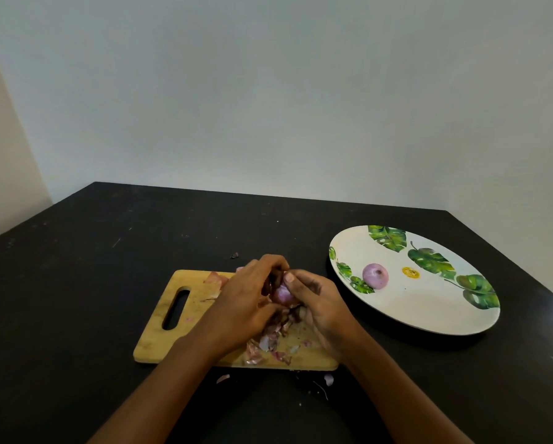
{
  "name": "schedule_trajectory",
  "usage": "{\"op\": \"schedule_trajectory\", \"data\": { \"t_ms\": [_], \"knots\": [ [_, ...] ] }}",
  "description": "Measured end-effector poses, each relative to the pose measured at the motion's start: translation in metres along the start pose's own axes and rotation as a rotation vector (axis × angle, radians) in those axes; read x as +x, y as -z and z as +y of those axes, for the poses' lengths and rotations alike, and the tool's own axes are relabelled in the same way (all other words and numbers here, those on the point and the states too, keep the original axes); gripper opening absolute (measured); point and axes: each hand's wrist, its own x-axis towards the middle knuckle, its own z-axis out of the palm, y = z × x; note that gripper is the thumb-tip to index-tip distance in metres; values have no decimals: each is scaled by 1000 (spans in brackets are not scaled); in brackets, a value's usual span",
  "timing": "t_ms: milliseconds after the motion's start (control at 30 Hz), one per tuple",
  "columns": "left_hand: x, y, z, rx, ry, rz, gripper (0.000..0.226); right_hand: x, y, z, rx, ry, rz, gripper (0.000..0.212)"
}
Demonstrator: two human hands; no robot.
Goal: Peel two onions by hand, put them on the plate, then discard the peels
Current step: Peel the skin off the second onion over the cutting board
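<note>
Two hands met over the far part of the cutting board [160, 341], both curled round one onion [283, 293]. The left hand [243, 299] gripped it from the left and from above, with its fingers bent over the top. The right hand [323, 306] held it from the right, with its thumb pressed on the upper side. Only a patch of pale purple onion showed between them, with some darker skin on its left side. Whether the onion touched the board could not be told.

Just below the hands a heap of peels [268, 341] lay on the board and reached toward its near edge. One larger peel [216, 280] lay beside the left hand, near the handle slot. A few scraps [328, 379] lay on the black table [76, 283] in front of the board.

To the right, apart from the hands, stood a white plate [413, 309] printed with green leaves. The second onion [375, 276], peeled, lay on its left part near the rim.
</note>
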Motion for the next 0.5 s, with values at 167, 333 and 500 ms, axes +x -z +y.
{"op": "schedule_trajectory", "data": {
  "t_ms": [167, 333, 500],
  "knots": [
    [0, 1, 2, -20, -1, -16, 41, 2, 0, 2, -34, 6, 12, 37],
    [0, 2, 3, -26, 7, -49, 42, 3, 1, 5, -33, -4, 17, 31],
    [-2, 1, 5, -51, 21, -21, 41, 3, 0, 2, 14, -1, 43, 25]
  ]
}}
